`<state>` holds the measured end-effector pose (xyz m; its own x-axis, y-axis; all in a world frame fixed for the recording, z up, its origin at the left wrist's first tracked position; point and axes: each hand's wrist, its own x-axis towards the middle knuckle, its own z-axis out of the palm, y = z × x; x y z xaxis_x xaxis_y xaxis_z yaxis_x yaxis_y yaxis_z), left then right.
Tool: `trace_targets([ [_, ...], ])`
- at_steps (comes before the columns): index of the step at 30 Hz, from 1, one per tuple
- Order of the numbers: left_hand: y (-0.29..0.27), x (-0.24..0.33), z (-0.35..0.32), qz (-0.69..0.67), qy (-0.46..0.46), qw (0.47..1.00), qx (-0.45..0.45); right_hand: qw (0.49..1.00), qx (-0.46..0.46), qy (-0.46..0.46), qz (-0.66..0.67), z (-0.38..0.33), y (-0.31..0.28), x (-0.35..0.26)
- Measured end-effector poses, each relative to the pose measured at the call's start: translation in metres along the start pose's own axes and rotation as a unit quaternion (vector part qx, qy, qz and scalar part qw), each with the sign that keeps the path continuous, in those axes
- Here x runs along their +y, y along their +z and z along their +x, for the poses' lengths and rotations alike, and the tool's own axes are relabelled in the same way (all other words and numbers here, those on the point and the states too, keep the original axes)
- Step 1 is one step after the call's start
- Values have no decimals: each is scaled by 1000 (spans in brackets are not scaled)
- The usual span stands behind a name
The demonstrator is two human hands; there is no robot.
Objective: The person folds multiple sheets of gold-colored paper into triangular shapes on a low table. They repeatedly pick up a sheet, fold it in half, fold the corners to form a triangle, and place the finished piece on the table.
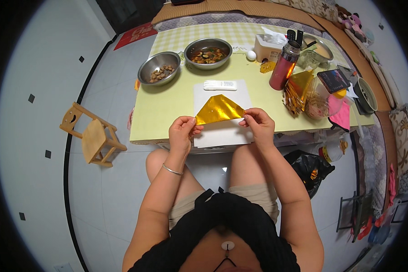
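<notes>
A folded sheet of shiny gold foil paper is stretched between my two hands, above the near edge of the table. My left hand pinches its left corner between thumb and fingers. The opposite corner is gripped the same way by my right hand. The foil's top edge is narrower than its base. Beneath it lies a white sheet, reaching the table edge. Just beyond the foil rests a flat white packet.
Two metal bowls with food stand at the back left. To the right are a red flask, folded gold pieces, a phone and a tissue box. A small wooden chair is left; a black bag lies right, below the table.
</notes>
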<state>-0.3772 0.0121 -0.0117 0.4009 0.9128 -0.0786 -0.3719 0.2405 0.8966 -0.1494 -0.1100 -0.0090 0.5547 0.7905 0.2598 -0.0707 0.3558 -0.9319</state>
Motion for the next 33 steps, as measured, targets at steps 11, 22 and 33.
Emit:
trace_targets([
  [11,-19,0,-2,23,60,998,-11,999,-20,34,18,-10,2,-3],
  [22,-23,17,-9,137,55,988,-34,972,-89,208,-60,-5,-5,-18],
  [33,-2,16,-5,201,1,978,-48,977,-97,128,-138,-17,-20,-36],
])
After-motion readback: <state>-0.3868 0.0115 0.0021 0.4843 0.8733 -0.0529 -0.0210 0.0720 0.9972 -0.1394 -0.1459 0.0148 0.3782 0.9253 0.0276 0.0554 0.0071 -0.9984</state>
